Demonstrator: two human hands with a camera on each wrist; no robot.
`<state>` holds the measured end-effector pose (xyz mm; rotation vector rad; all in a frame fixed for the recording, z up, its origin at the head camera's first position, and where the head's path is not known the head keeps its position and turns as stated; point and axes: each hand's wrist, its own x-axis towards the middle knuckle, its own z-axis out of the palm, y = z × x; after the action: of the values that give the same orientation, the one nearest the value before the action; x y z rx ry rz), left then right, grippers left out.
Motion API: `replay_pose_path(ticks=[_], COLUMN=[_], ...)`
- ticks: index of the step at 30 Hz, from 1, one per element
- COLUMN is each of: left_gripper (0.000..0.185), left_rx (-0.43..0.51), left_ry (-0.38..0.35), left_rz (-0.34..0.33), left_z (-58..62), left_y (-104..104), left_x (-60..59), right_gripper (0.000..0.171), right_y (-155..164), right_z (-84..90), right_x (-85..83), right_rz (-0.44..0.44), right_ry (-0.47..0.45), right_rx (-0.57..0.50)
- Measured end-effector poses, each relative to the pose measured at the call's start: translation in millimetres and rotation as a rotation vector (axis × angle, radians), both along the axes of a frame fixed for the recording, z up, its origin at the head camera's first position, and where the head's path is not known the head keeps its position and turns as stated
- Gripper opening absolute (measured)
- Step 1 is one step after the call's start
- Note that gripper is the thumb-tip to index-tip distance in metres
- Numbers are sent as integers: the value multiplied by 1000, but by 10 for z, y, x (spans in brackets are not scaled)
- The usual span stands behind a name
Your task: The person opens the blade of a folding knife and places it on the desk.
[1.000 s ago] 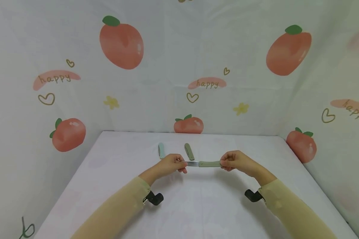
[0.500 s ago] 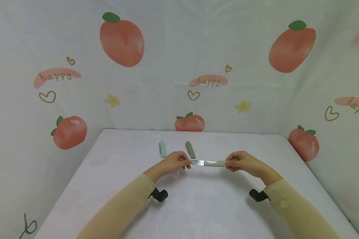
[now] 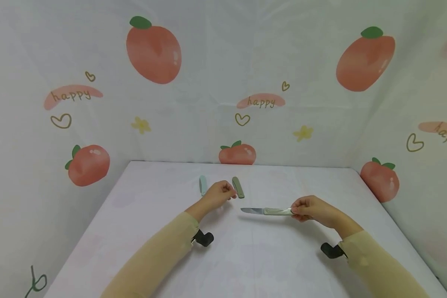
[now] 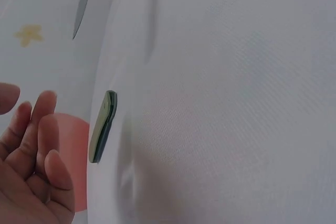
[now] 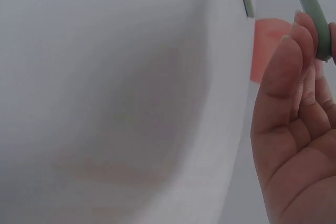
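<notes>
White tabletop (image 3: 279, 260) with faint pastel blotches, bordered by white printed backdrop (image 3: 212, 58) at back and both sides. Printed on it: large red fruits (image 3: 154, 54) up high, left and right of centre; three smaller red fruits (image 3: 89, 165) low down, middle one cropped at far edge of tabletop; two yellow flowers (image 3: 141, 125); three pink "happy" smears (image 3: 261, 100), rightmost cut by frame edge; outlined hearts (image 3: 242, 119) close to smears. Partial green scrawl (image 3: 34, 280) at lower left.
</notes>
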<state>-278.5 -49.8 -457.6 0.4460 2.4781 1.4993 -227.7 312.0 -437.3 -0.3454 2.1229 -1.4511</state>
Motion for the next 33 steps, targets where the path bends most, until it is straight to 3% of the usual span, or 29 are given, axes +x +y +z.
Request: replay_pose_path(ticks=[15, 22, 29, 33], left_gripper=[16, 24, 32, 43], left_rx=[-168, -190, -287, -299], left_ry=[124, 75, 66, 36], left_rz=[223, 267, 274, 283], left_z=[-39, -63, -152, -169], left_y=[149, 235, 348, 380], left_x=[-128, -147, -224, -261], right_gripper=[27, 28, 23, 20], right_y=[132, 164, 123, 89], right_z=[-112, -183, -206, -201], right_x=[68, 72, 60, 59], right_rz=[27, 19, 0, -18], right_ry=[-43, -47, -39, -39], right_rx=[42, 80, 184, 246])
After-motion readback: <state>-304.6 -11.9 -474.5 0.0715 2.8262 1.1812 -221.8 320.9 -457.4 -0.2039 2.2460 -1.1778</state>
